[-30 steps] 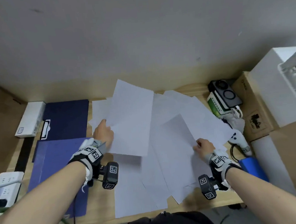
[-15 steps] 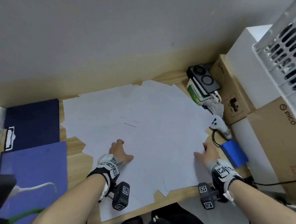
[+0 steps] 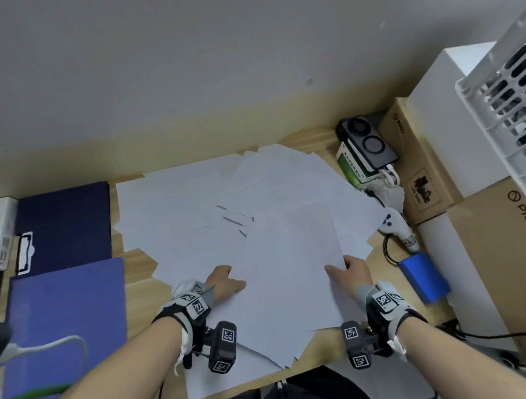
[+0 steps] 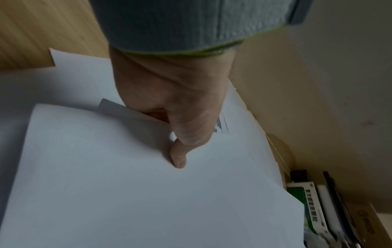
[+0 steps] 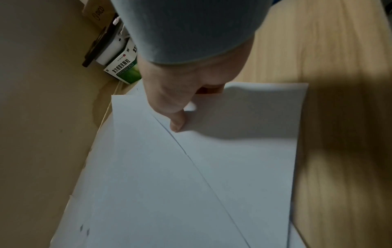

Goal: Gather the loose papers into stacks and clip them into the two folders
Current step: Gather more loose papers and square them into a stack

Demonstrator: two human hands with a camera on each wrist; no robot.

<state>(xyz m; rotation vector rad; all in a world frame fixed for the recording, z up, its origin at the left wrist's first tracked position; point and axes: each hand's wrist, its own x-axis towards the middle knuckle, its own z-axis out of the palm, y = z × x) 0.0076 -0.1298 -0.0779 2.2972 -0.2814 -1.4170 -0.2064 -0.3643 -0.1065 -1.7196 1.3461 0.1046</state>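
Left hand (image 3: pixel 225 281) pinching the left edge of a white sheet (image 3: pixel 289 278), thumb (image 4: pixel 178 157) pressed on top, fingers tucked underneath. Right hand (image 3: pixel 350 271) pinching the same sheet's right edge likewise. Between and beyond both hands, loose papers (image 3: pixel 194 210) fanned across the wooden desk (image 3: pixel 138 264). Left of the left hand, two blue folders (image 3: pixel 67 309), closed, well apart from the sheet.

Matt white paper sheets (image 3: pixel 257 231) cover a pale, grained wooden desk (image 3: pixel 143 288); the folders (image 3: pixel 67 306) at left look like matt, perhaps textured, blue board.
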